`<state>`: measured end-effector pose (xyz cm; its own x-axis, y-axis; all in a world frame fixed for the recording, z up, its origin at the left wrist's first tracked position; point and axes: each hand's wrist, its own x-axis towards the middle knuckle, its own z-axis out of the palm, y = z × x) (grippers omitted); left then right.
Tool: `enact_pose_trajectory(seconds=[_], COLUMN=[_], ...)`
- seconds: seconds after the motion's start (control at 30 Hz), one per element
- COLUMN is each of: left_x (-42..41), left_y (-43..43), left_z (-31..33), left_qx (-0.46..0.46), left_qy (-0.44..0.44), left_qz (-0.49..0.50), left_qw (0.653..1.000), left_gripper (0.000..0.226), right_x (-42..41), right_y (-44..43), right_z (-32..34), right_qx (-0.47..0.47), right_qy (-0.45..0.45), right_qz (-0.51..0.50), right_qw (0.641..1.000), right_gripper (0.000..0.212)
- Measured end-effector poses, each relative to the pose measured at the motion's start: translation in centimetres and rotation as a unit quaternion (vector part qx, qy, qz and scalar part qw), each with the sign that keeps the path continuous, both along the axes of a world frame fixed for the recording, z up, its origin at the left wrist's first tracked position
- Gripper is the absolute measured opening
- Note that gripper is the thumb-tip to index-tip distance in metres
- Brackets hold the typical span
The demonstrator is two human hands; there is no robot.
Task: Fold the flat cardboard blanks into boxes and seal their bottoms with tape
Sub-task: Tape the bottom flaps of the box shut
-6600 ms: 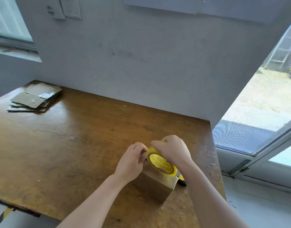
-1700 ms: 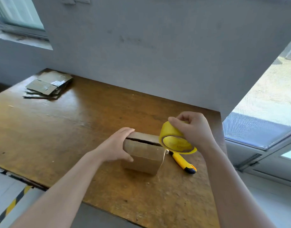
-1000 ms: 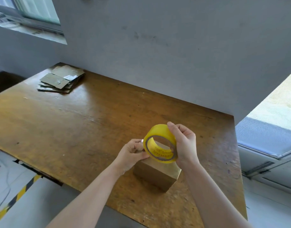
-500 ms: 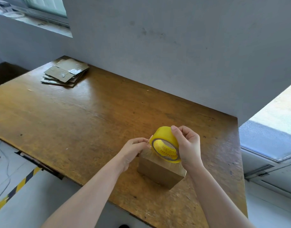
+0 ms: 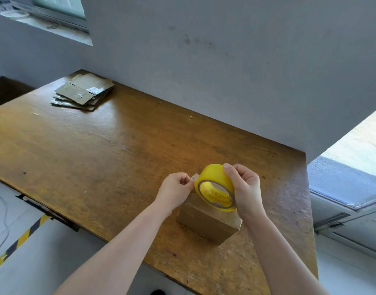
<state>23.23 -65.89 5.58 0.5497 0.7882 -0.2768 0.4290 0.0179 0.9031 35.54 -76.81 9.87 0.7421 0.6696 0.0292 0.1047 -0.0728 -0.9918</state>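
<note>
A small folded cardboard box [image 5: 206, 223] stands on the wooden table [image 5: 110, 158] near its front right edge. Just above the box, my right hand [image 5: 245, 188] grips a yellow roll of tape [image 5: 214, 186], held on edge with its hole facing me. My left hand [image 5: 176, 187] is at the roll's left side, its thumb and fingers pinched on the loose clear end of the tape [image 5: 194, 177]. A stack of flat cardboard blanks [image 5: 82, 92] lies at the far left corner of the table.
A grey wall runs along the table's far edge. A window sill [image 5: 44, 24] is at the upper left, and a glass door with a sill [image 5: 348, 188] stands to the right. Yellow-black floor tape [image 5: 19, 241] shows below the table's left edge.
My left hand has gone from holding the box's side to pinching the tape end at the roll. The roll has come over the box, and the yellow knife is hidden now.
</note>
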Motion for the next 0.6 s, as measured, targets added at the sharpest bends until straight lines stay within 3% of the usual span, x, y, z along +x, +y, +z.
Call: enact_pose_trajectory(seconds=[0.17, 0.27, 0.37, 0.6], left_x=[-0.2, -1.1, -1.7, -0.5], left_y=[0.1, 1.3, 1.5, -1.0], left_z=[0.0, -0.5, -0.7, -2.1], left_qx=[0.020, -0.013, -0.030, -0.085], left_qy=[0.005, 0.003, 0.029, 0.010], left_qz=[0.049, 0.116, 0.087, 0.065], left_qw=[0.999, 0.993, 0.995, 0.994], left_gripper=[0.034, 0.024, 0.026, 0.040], right_x=[0.3, 0.7, 0.7, 0.9], right_y=[-0.1, 0.0, 0.5, 0.2], right_z=[0.4, 1.1, 1.6, 1.6], right_qx=[-0.023, -0.060, -0.109, -0.111], right_qy=[-0.006, -0.073, -0.141, -0.128], right_qz=[0.016, 0.027, 0.030, 0.034], right_qw=[1.000, 0.995, 0.983, 0.985], right_gripper=[0.039, 0.047, 0.048, 0.048])
